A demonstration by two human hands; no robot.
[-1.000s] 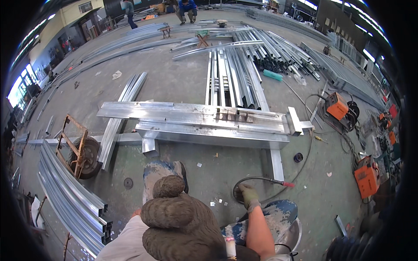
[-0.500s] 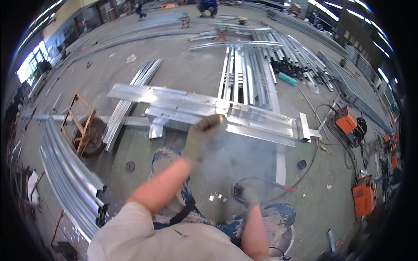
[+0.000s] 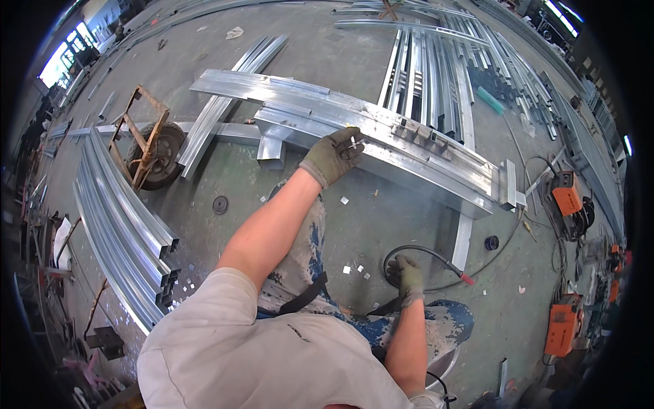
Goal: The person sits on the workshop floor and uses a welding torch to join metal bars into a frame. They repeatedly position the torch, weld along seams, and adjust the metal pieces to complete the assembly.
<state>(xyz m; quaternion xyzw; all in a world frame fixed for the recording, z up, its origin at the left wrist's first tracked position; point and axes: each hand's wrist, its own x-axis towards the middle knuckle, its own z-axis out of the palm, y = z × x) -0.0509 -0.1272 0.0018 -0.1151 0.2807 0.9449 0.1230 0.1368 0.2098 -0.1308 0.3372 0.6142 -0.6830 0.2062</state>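
My left hand (image 3: 332,157), in an olive work glove, is at the near edge of a long silvery metal beam (image 3: 422,158). Its fingers are closed around a small bright metal piece (image 3: 355,144). Lower and to the right, my gloved right hand (image 3: 409,278) hangs above the floor beside my knee, fingers curled. A thick black cable (image 3: 424,249) loops out from that hand to a red-ended connector (image 3: 466,279); the hand hides part of what it grips. Short metal pieces (image 3: 436,140) stand in a row on the beam.
Stacked metal channels (image 3: 119,225) lie at left, near a rusty-framed cart (image 3: 144,143). Orange machines (image 3: 564,326) with cables stand at right. Long profiles (image 3: 436,82) stretch away behind the beam. Small white squares (image 3: 347,270) and a dark disc (image 3: 220,204) lie on the floor.
The smoke in front of the beam has mostly thinned away. My view has tipped downward, so the beam and floor objects sit higher. My left hand shows more clearly at the beam.
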